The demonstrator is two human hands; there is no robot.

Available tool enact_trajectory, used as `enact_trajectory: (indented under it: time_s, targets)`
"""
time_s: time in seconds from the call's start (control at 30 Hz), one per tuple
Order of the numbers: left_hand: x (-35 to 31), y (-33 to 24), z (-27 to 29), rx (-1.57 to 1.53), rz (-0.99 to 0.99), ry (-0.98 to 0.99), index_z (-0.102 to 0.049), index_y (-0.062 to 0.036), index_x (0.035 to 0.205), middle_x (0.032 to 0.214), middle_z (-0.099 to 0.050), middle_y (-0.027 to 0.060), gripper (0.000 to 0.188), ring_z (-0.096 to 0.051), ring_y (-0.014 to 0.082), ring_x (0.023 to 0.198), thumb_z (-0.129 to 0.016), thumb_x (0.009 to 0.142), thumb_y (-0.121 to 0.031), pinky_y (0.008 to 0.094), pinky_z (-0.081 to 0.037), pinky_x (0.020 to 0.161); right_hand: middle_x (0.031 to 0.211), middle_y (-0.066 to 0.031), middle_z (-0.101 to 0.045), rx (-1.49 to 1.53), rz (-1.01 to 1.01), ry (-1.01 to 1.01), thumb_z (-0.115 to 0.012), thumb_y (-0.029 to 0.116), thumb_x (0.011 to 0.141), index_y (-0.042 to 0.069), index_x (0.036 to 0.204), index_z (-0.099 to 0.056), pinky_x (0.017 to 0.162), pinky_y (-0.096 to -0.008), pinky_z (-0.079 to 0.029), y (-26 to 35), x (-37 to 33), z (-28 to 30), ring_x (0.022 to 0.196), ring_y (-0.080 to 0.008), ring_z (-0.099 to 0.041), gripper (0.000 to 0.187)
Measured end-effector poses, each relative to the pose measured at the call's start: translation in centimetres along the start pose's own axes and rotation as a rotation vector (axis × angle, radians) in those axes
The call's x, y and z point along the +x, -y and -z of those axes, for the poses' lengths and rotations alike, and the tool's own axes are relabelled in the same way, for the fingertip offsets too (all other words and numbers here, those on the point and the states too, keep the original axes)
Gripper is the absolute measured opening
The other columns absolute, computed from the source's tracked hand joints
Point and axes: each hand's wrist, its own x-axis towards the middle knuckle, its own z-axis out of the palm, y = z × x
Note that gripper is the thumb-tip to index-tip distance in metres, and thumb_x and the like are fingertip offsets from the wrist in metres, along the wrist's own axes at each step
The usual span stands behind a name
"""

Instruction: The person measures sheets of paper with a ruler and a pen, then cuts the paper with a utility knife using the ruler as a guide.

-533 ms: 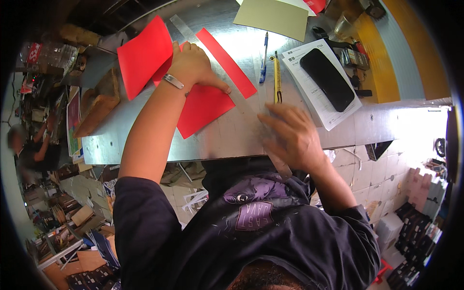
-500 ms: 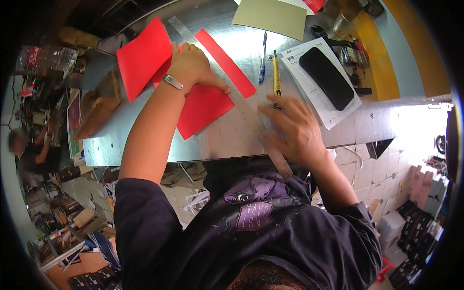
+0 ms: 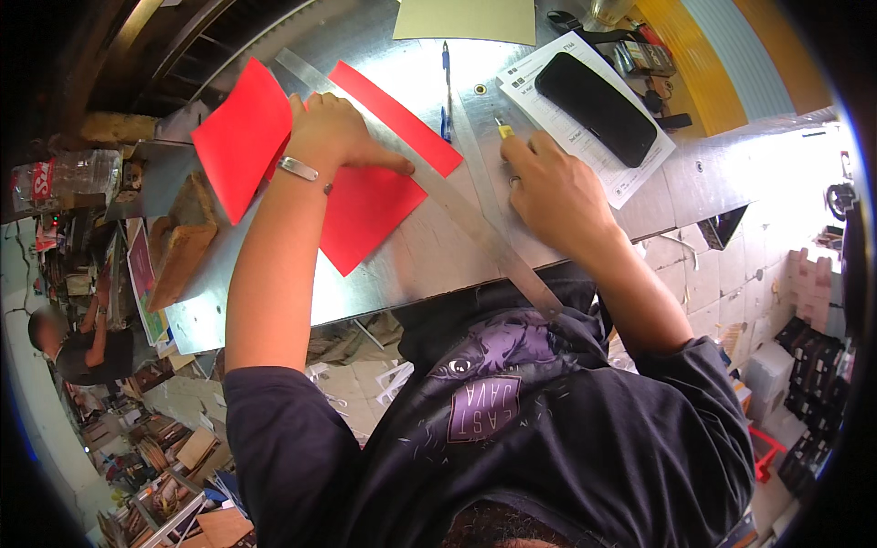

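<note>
My left hand lies with its thumb stretched out on a red sheet and along the edge of a long steel ruler. The sheet's left part curls up off the table beside my wrist. Slanting across the table, the ruler sticks out past the near edge toward my shirt. On its other side rests a narrow red strip, apart from the sheet. My right hand is closed round a yellow utility knife; its front end shows beyond the fingers, and the rest is hidden in the palm.
A blue pen lies past the red strip. To the right, a black phone sits on printed papers. A beige sheet is at the far edge, a wooden block at the left. Another person is at far left.
My right hand has taken up the yellow knife, which lay on the table beside the pen. The left hand keeps its place on the red sheet and ruler. The whole view has shifted slightly.
</note>
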Motion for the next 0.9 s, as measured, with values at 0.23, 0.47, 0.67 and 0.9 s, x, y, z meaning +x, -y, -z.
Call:
enact_trajectory:
  time_s: [0.23, 0.47, 0.67, 0.9]
  targets:
    - [-0.2, 0.0, 0.5, -0.01, -0.007, 0.011, -0.081, 0.0048, 0.12, 0.143, -0.068, 0.026, 0.122, -0.054, 0.0425, 0.146, -0.082, 0.05, -0.095, 0.0647, -0.024, 0.129, 0.117, -0.025, -0.072, 0.357, 0.022, -0.103, -0.06, 0.004, 0.094, 0.008, 0.141, -0.057, 0.086, -0.0561, -0.058, 0.2, -3.0, 1.0, 0.096, -0.0479, -0.072, 0.047]
    - [-0.1, 0.0, 0.7, -0.044, -0.011, 0.017, -0.081, 0.005, 0.118, 0.141, -0.069, 0.0266, 0.121, -0.051, 0.0433, 0.148, -0.082, 0.049, -0.095, 0.066, -0.022, 0.129, 0.11, -0.0201, -0.071, 0.286, 0.113, -0.054, -0.06, 0.0, 0.092, 0.008, 0.152, -0.057, 0.083, -0.053, -0.06, 1.5, -3.5, -0.8, 0.092, -0.0439, -0.074, 0.06]
    - [0.0, 0.1, 0.7, -0.037, -0.014, 0.05, -0.082, 0.0046, 0.117, 0.14, -0.069, 0.0267, 0.122, -0.051, 0.0439, 0.148, -0.082, 0.048, -0.095, 0.0669, -0.02, 0.129, 0.11, -0.0179, -0.067, 0.157, 0.122, 0.021, -0.064, -0.001, 0.087, 0.007, 0.155, -0.059, 0.083, -0.0486, -0.06, 2.8, -3.7, -0.8, 0.092, -0.039, -0.072, 0.069]
    - [0.0, -0.1, 0.7, -0.022, 0.001, 0.032, -0.082, 0.0035, 0.118, 0.143, -0.068, 0.0268, 0.122, -0.05, 0.0444, 0.149, -0.082, 0.048, -0.096, 0.0656, -0.021, 0.13, 0.117, -0.0145, -0.067, 0.079, 0.145, 0.059, -0.066, -0.001, 0.085, 0.005, 0.157, -0.056, 0.082, -0.0444, -0.062, 2.9, -3.8, -1.1, 0.094, -0.034, -0.074, 0.073]
